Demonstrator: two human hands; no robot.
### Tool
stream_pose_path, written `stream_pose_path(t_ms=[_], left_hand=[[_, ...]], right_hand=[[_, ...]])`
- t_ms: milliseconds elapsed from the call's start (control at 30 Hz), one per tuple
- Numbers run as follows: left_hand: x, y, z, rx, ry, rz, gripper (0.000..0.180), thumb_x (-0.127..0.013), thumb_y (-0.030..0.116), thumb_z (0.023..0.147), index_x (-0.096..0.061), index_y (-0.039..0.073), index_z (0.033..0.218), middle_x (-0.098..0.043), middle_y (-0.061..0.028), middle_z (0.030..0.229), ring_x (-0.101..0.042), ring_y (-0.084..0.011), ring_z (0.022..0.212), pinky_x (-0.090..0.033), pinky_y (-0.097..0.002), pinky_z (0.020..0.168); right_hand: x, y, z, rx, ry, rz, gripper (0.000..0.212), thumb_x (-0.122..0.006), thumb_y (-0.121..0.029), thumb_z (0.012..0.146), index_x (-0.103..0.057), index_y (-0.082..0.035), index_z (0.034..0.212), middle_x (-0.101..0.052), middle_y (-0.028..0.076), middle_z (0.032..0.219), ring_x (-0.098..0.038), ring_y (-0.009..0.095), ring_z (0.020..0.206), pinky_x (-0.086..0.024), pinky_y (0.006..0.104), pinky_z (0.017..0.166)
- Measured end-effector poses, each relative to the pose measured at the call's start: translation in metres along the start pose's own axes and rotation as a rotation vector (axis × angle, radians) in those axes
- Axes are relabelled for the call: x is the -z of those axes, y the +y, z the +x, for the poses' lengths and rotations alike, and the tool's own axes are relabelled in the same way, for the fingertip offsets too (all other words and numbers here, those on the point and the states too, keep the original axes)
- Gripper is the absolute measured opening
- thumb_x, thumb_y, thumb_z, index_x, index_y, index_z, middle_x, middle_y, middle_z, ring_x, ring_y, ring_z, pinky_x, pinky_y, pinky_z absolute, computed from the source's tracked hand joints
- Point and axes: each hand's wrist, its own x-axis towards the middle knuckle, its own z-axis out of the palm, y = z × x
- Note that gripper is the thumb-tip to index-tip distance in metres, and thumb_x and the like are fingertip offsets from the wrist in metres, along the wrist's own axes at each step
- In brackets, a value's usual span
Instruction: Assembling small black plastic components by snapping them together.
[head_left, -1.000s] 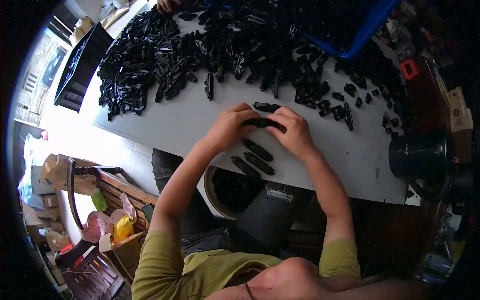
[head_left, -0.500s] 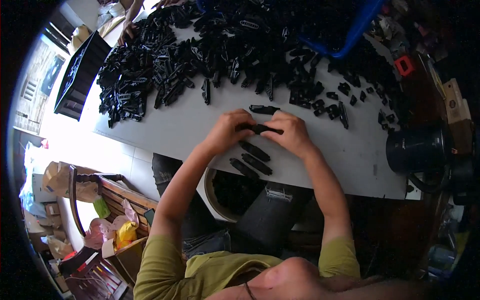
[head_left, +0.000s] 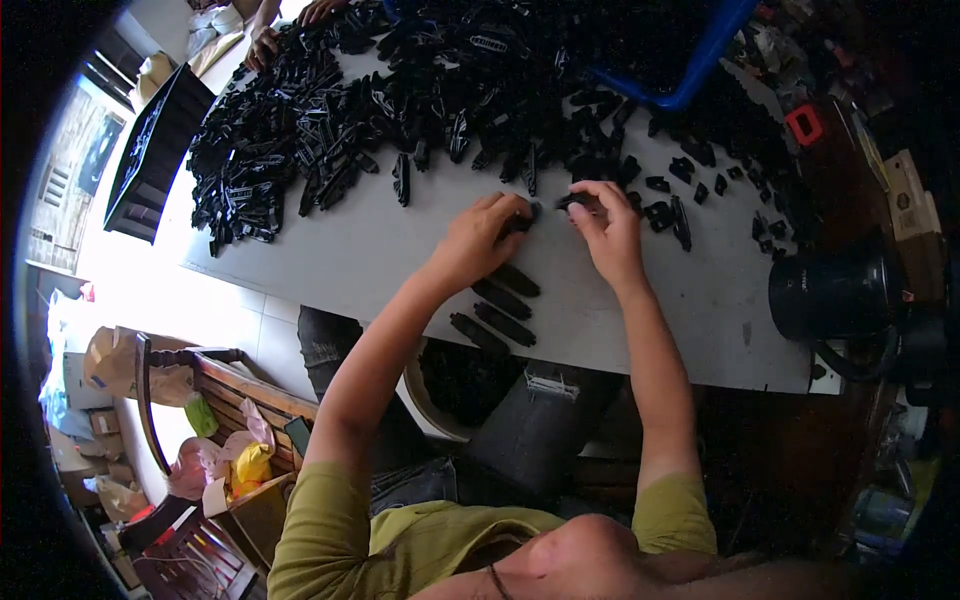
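My left hand (head_left: 480, 238) is closed around a long black plastic part (head_left: 518, 222), most of it hidden by the fingers. To its right, my right hand (head_left: 611, 232) pinches a small black plastic piece (head_left: 571, 201) between thumb and fingers. The two held pieces are apart, above the pale table. Nearer to me lie several long black plastic parts side by side in a slanting row, the front one (head_left: 479, 334) close to the table edge.
A big heap of black plastic parts (head_left: 300, 130) covers the table's far side, with small black pieces (head_left: 682, 168) scattered at right. A blue crate (head_left: 680, 98) stands at the back. The pale table (head_left: 680, 320) has a dark pot (head_left: 832, 295) at right. Another person's hand (head_left: 262, 48) is at far left.
The long part both hands held now lies at the far end of the row. My left hand has taken the part lying beyond; my right hand has moved right and away to a small piece.
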Motion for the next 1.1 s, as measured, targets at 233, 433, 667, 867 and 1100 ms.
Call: stream_pose_path(t_ms=[233, 433, 667, 867, 1100], left_hand=[[0.007, -0.006, -0.005, 0.215, -0.097, -0.247, 0.027, -0.070, -0.002, 0.074, -0.057, -0.001, 0.098, -0.062, -0.0129, 0.094, -0.064, -0.0249, 0.088, -0.050, -0.0341, 0.075], [0.008, -0.027, -0.006, 0.280, -0.154, -0.457, 0.023, -0.074, -0.006, 0.072, -0.063, -0.005, 0.092, -0.064, -0.0099, 0.101, -0.063, -0.0182, 0.092, -0.051, -0.0301, 0.079], [0.010, -0.032, -0.006, 0.225, -0.220, -0.424, 0.024, -0.075, -0.003, 0.073, -0.066, -0.003, 0.095, -0.064, -0.0108, 0.106, -0.062, -0.0190, 0.095, -0.051, -0.0313, 0.083], [0.015, -0.022, -0.004, 0.179, -0.242, -0.389, 0.023, -0.073, 0.005, 0.077, -0.066, -0.001, 0.098, -0.063, -0.0121, 0.106, -0.062, -0.0237, 0.095, -0.050, -0.0340, 0.082], [0.009, -0.009, 0.055, -0.258, -0.205, 0.645, 0.030, -0.062, 0.000, 0.075, -0.064, 0.007, 0.105, -0.053, -0.0116, 0.107, -0.053, -0.0300, 0.102, -0.047, -0.0444, 0.084]], right_hand=[[-0.009, -0.004, -0.007, 0.106, -0.158, -0.082, 0.026, -0.072, 0.002, 0.074, -0.065, 0.002, 0.099, -0.062, 0.008, 0.093, -0.061, 0.019, 0.078, -0.049, 0.0281, 0.071], [0.008, -0.010, -0.001, -0.019, -0.329, -0.095, 0.026, -0.075, 0.001, 0.071, -0.068, 0.001, 0.096, -0.061, 0.008, 0.091, -0.061, 0.018, 0.079, -0.048, 0.0281, 0.069], [-0.003, -0.002, 0.005, 0.103, -0.388, -0.050, 0.028, -0.079, -0.004, 0.065, -0.072, -0.001, 0.092, -0.063, 0.006, 0.087, -0.059, 0.022, 0.084, -0.047, 0.0307, 0.075], [-0.012, 0.003, 0.000, 0.257, -0.337, -0.118, 0.026, -0.078, -0.013, 0.070, -0.072, -0.003, 0.093, -0.060, 0.008, 0.095, -0.057, 0.024, 0.085, -0.047, 0.0338, 0.075], [-0.017, 0.004, 0.007, 0.089, 0.030, -0.603, 0.032, -0.067, -0.014, 0.084, -0.059, -0.007, 0.114, -0.051, 0.012, 0.105, -0.061, 0.030, 0.087, -0.051, 0.0395, 0.068]])
